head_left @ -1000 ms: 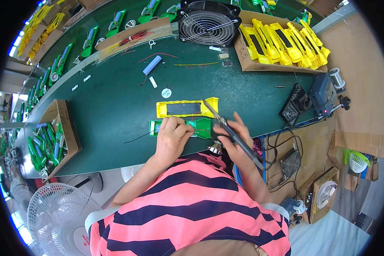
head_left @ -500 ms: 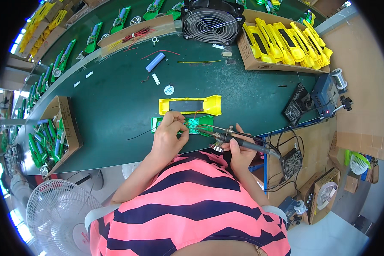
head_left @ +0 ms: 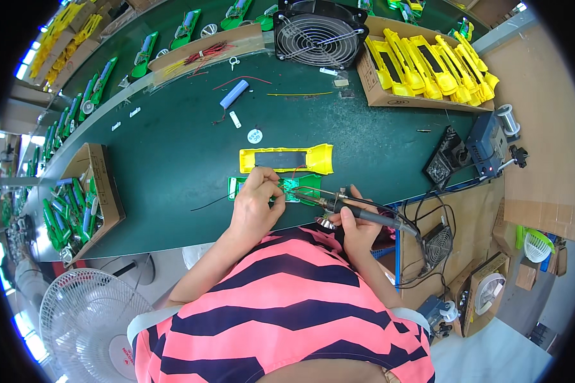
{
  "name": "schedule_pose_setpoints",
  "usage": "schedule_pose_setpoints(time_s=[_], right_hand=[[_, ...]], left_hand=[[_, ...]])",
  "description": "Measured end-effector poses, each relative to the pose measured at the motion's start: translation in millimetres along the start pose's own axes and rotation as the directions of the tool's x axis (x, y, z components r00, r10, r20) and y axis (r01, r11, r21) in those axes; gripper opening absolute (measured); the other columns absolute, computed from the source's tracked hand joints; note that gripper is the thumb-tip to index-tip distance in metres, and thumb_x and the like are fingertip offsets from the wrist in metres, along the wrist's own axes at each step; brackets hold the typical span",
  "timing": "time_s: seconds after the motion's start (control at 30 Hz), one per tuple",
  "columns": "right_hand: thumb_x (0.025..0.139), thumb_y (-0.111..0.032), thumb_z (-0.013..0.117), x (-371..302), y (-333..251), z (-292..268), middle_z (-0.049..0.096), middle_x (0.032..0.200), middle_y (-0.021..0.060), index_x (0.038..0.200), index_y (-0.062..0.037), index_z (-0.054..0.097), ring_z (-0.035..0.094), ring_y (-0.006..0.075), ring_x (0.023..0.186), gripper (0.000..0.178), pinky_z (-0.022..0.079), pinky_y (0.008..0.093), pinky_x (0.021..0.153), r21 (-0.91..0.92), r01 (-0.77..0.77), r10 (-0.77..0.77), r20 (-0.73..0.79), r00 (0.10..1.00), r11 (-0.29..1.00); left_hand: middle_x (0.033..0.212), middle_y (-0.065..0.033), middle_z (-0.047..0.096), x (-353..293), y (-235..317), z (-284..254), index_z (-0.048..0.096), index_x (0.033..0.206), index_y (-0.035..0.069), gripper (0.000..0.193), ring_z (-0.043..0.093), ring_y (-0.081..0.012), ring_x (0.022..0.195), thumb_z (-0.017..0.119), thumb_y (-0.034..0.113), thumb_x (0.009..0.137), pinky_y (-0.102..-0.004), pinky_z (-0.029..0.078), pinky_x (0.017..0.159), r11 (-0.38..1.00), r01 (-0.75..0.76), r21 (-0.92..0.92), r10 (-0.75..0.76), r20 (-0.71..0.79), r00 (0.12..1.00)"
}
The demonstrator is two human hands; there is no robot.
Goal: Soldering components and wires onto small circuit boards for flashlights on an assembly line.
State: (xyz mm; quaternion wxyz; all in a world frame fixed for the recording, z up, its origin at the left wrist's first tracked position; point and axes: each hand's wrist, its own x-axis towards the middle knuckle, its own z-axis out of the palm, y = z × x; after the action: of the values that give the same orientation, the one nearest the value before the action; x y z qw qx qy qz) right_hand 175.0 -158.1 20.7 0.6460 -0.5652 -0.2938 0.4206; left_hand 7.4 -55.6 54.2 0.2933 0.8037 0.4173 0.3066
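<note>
Green casing half (head_left: 312, 181) is laid flat on the dark green tabletop (head_left: 172, 140), close to its near edge, with a circuit board (head_left: 291, 186) exposed inside. Its left part is covered by the left hand (head_left: 255, 202), whose fingers are curled; whether anything is pinched there cannot be told. A soldering iron (head_left: 364, 216) is gripped by the right hand (head_left: 356, 228), its tip directed at the board. Just beyond, a yellow casing half (head_left: 319, 158) is placed; farther off, a blue cylindrical cell (head_left: 234, 94) is seen.
</note>
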Motion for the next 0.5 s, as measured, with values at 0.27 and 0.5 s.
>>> schedule_pose_setpoints(time_s=[0.27, 0.5], right_hand=[[0.079, 0.002, 0.054, 5, -12, -3, 0.061, 0.080, 0.0141, 0.096, 0.0082, 0.051, 0.062, 0.0126, 0.061, 0.019, 0.051, 0.0215, 0.066, 0.073, 0.169, -0.169, -0.013, 0.986, 0.983], [0.077, 0.000, 0.057, 1, -11, -6, 0.061, 0.078, 0.0127, 0.095, 0.0079, 0.052, 0.062, 0.0117, 0.062, 0.020, 0.050, 0.0240, 0.074, 0.068, 0.155, -0.153, -0.033, 0.988, 0.985]], left_hand=[[0.088, -0.0121, 0.051, 2, 0, -2, 0.054, 0.066, -0.001, 0.011, 0.055, -0.0241, 0.076, 0.062, -0.006, 0.060, -0.0308, 0.046, 0.063, 0.999, 0.022, 0.034, -0.023, 0.043, 0.999], [0.088, -0.0124, 0.049, 7, 5, -3, 0.051, 0.066, -0.001, 0.013, 0.053, -0.0253, 0.076, 0.061, -0.006, 0.060, -0.0319, 0.045, 0.062, 0.998, 0.017, 0.059, -0.022, 0.075, 0.997]])
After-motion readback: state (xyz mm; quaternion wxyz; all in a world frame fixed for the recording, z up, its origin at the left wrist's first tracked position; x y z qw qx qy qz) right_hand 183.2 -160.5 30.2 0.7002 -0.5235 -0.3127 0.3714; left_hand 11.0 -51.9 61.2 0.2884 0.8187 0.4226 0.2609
